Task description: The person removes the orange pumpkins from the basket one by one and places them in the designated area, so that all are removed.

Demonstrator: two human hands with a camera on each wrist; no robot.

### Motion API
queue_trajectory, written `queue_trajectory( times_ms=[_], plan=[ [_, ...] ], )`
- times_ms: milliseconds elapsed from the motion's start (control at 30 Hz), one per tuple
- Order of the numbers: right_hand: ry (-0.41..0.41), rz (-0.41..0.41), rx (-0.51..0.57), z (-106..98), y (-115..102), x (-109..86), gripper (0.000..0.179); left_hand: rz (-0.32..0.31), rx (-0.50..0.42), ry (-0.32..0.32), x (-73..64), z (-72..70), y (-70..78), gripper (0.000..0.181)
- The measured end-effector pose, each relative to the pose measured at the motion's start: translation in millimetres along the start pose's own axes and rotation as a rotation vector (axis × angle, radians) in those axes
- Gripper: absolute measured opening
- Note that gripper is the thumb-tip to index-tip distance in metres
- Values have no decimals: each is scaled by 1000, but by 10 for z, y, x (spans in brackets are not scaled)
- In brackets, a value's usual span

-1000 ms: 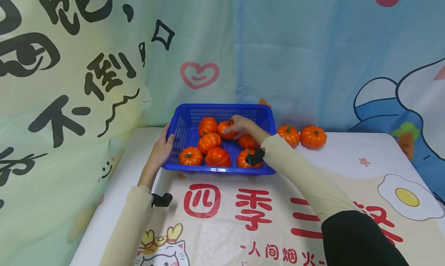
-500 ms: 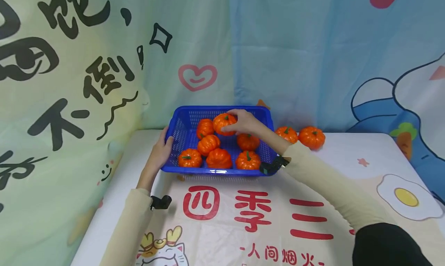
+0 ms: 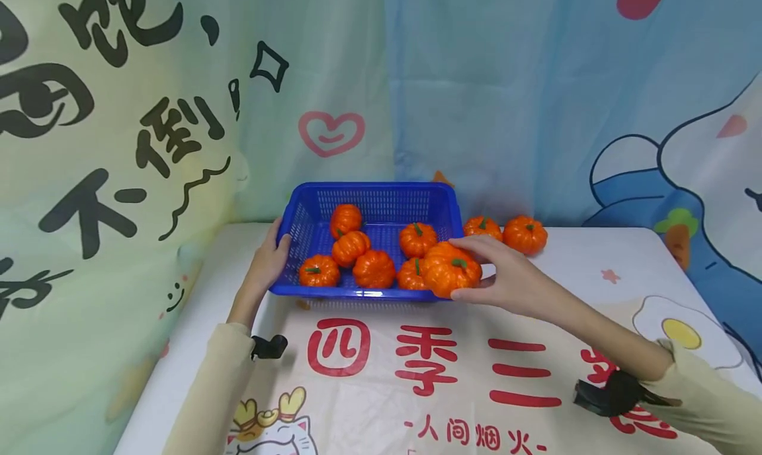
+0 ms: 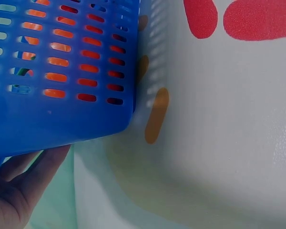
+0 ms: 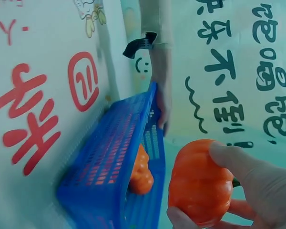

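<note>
My right hand (image 3: 506,276) holds a small orange pumpkin (image 3: 450,270) between thumb and fingers, above the front right corner of the blue plastic basket (image 3: 357,295). In the right wrist view the held pumpkin (image 5: 200,183) is seen close up, side-on. Several other glossy pumpkins lie inside the basket, one (image 3: 411,274) partly hidden behind the held one. At the basket's left end, my left hand (image 3: 268,260) touches the outer side with extended fingers. The left wrist view shows those fingers (image 4: 45,167) under the basket's edge, their tips hidden.
Two more pumpkins, one (image 3: 525,235) beside another (image 3: 482,227), sit on the table right of the basket. A printed cloth (image 3: 434,375) covers the tabletop. Behind the basket hangs a decorated curtain (image 3: 476,111).
My right hand has lifted a pumpkin from the back middle of the basket and brought it right and toward me, over the front right corner. The left hand has stayed at the basket's side.
</note>
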State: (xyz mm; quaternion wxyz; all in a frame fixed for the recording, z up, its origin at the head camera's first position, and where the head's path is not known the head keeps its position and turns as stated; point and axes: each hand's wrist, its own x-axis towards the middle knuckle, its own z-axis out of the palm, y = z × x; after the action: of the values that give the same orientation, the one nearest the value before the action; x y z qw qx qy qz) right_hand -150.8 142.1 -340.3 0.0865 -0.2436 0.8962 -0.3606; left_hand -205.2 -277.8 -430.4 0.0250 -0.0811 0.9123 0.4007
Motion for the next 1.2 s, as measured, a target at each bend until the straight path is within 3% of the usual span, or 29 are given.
queue_trajectory(
  times_ms=[200, 433, 933, 1200],
  plan=[
    [58, 0, 6, -71, 116, -357, 72, -4, 15, -1, 8, 39, -28, 60],
    [58, 19, 15, -45, 228, -545, 71, -7, 6, -7, -2, 45, -18, 60],
    [66, 119, -46, -83, 489, -715, 75, -9, 13, -2, 4, 29, -2, 59],
    [109, 167, -121, -215, 794, -816, 79, -9, 14, 2, -3, 41, -22, 60]
  ],
)
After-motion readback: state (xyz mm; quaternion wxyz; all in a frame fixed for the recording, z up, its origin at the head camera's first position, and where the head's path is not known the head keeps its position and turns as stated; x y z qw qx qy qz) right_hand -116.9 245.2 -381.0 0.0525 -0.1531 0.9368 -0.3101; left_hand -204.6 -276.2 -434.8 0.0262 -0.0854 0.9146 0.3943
